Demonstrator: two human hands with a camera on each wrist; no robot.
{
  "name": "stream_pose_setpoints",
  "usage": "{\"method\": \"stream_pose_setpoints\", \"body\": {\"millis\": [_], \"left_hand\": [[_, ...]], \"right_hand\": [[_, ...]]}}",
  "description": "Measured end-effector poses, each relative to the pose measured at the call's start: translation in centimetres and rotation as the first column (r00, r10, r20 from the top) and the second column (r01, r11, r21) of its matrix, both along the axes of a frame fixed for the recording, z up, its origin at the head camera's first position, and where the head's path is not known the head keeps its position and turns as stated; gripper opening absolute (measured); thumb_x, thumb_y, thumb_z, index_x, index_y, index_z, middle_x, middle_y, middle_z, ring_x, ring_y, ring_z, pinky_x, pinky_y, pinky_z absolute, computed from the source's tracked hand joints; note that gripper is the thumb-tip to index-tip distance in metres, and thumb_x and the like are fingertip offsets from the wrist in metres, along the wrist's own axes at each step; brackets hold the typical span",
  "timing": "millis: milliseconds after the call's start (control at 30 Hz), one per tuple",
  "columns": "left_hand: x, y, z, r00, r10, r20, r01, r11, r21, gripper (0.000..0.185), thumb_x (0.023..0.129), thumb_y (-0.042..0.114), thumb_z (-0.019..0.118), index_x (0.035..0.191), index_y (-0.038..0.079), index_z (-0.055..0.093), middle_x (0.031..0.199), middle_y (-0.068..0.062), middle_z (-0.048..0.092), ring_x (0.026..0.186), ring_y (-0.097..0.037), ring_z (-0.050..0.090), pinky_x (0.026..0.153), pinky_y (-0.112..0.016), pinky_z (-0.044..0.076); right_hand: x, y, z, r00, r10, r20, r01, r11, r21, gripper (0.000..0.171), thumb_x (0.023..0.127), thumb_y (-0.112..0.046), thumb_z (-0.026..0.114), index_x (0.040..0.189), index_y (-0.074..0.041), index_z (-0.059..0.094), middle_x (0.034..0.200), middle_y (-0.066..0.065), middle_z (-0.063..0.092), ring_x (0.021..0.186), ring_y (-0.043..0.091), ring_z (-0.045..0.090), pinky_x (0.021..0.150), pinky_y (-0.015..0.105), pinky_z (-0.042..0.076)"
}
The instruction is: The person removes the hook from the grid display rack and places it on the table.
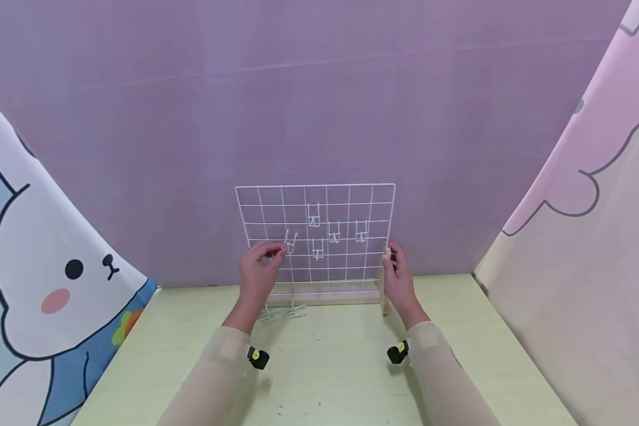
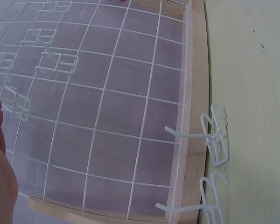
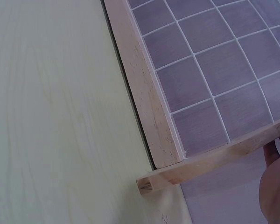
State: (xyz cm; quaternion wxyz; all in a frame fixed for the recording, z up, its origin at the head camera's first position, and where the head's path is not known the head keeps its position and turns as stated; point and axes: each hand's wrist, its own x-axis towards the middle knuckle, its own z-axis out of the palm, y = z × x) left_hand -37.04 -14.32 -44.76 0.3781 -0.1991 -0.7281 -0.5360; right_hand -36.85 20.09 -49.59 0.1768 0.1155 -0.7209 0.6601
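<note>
We see the white wire grid (image 1: 315,236) standing upright in its wooden base (image 1: 327,299) at the back edge of the pale green table (image 1: 319,378), close against the purple backdrop (image 1: 319,89). Our left hand (image 1: 258,275) has thumb and forefinger pinched narrow on a small white wire hook (image 1: 290,242) at the grid's lower left region; four more hooks (image 1: 333,232) already hang across the middle squares. Two loose hooks (image 2: 214,140) lie on the table just in front of the base, near its left end. Our right hand (image 1: 399,278) has its fingers curled round the wooden upright (image 1: 386,278) at the grid's right edge, steadying it.

We judge the hook to be very light, stiff and thin, a little slippery between fingertips, so a firm pinch on its shank suits it best. The grid looks light and springy, liable to tip or flex if pushed, so the wooden upright seems the sound place to brace it. The hook sits at our left fingertips, touching the wire, while the spare hooks lie below that hand, apart from it
</note>
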Motion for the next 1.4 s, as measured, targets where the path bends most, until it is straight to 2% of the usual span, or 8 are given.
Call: {"method": "stream_pose_setpoints", "body": {"millis": [267, 467, 767, 933, 1067, 1233, 1400], "left_hand": [[0.5, -0.8, -0.2, 0.998, -0.015, 0.062, 0.016, 1.000, -0.018, 0.014, 0.095, -0.002, 0.085, 0.103, 0.009, 0.085, 0.102, -0.005, 0.080, 0.095, -0.019, 0.069, 0.087, -0.019, 0.056], [1.0, -1.3, -0.5, 0.996, 0.013, 0.091, -0.007, 0.998, -0.067, 0.012, 0.095, 0.000, 0.086, 0.104, 0.008, 0.084, 0.102, -0.002, 0.079, 0.096, -0.019, 0.070, 0.085, -0.017, 0.058], [1.4, -1.7, -1.1, 0.997, 0.014, 0.080, -0.006, 0.995, -0.100, 0.012, 0.093, 0.001, 0.087, 0.103, 0.008, 0.084, 0.101, -0.002, 0.080, 0.093, -0.020, 0.071, 0.077, -0.017, 0.059], [1.5, -1.8, -1.5, 0.997, 0.006, 0.078, 0.004, 0.993, -0.116, 0.012, 0.093, -0.001, 0.087, 0.101, 0.008, 0.084, 0.100, -0.002, 0.080, 0.092, -0.019, 0.073, 0.079, -0.016, 0.059], [1.5, -1.8, -1.7, 0.997, 0.005, 0.074, 0.005, 0.991, -0.136, 0.013, 0.093, -0.001, 0.087, 0.100, 0.008, 0.084, 0.100, -0.002, 0.080, 0.092, -0.017, 0.072, 0.080, -0.015, 0.058], [1.6, -1.8, -1.9, 0.998, 0.001, 0.061, 0.009, 0.988, -0.156, 0.013, 0.092, -0.002, 0.088, 0.100, 0.008, 0.084, 0.100, -0.002, 0.080, 0.091, -0.017, 0.072, 0.081, -0.016, 0.058], [1.8, -1.7, -2.0, 0.995, -0.010, 0.096, 0.025, 0.988, -0.154, 0.013, 0.092, 0.000, 0.089, 0.100, 0.010, 0.085, 0.099, 0.000, 0.080, 0.091, -0.018, 0.071, 0.081, -0.018, 0.057]], "right_hand": [[0.0, 0.0, -0.1, 1.000, -0.012, 0.010, 0.012, 1.000, 0.003, 0.044, 0.119, -0.012, 0.046, 0.162, -0.001, 0.041, 0.156, 0.034, 0.048, 0.137, 0.058, 0.050, 0.112, 0.078, 0.043], [0.1, 0.0, -0.2, 1.000, -0.006, 0.008, 0.006, 1.000, -0.008, 0.044, 0.119, -0.010, 0.046, 0.162, 0.000, 0.040, 0.156, 0.035, 0.046, 0.139, 0.059, 0.048, 0.115, 0.077, 0.040], [0.1, 0.2, -0.1, 0.999, 0.003, 0.032, -0.003, 1.000, 0.000, 0.045, 0.120, -0.013, 0.045, 0.164, -0.002, 0.039, 0.158, 0.033, 0.044, 0.141, 0.055, 0.047, 0.117, 0.074, 0.040], [0.2, 0.2, 0.0, 0.999, 0.007, 0.035, -0.007, 1.000, 0.006, 0.045, 0.120, -0.014, 0.045, 0.164, -0.003, 0.039, 0.159, 0.031, 0.044, 0.141, 0.050, 0.048, 0.118, 0.072, 0.040], [0.0, 0.2, -0.1, 1.000, 0.006, 0.026, -0.006, 1.000, -0.002, 0.045, 0.120, -0.013, 0.045, 0.163, -0.002, 0.039, 0.158, 0.032, 0.044, 0.140, 0.052, 0.048, 0.117, 0.074, 0.040], [-1.2, 0.3, -1.6, 1.000, -0.019, 0.008, 0.019, 1.000, 0.018, 0.046, 0.121, -0.017, 0.043, 0.165, -0.006, 0.038, 0.160, 0.029, 0.045, 0.141, 0.051, 0.048, 0.116, 0.075, 0.041], [-1.9, 0.6, -2.6, 1.000, -0.028, -0.004, 0.028, 0.999, 0.036, 0.047, 0.121, -0.025, 0.044, 0.166, -0.012, 0.039, 0.160, 0.024, 0.047, 0.141, 0.051, 0.050, 0.113, 0.073, 0.046]]}}
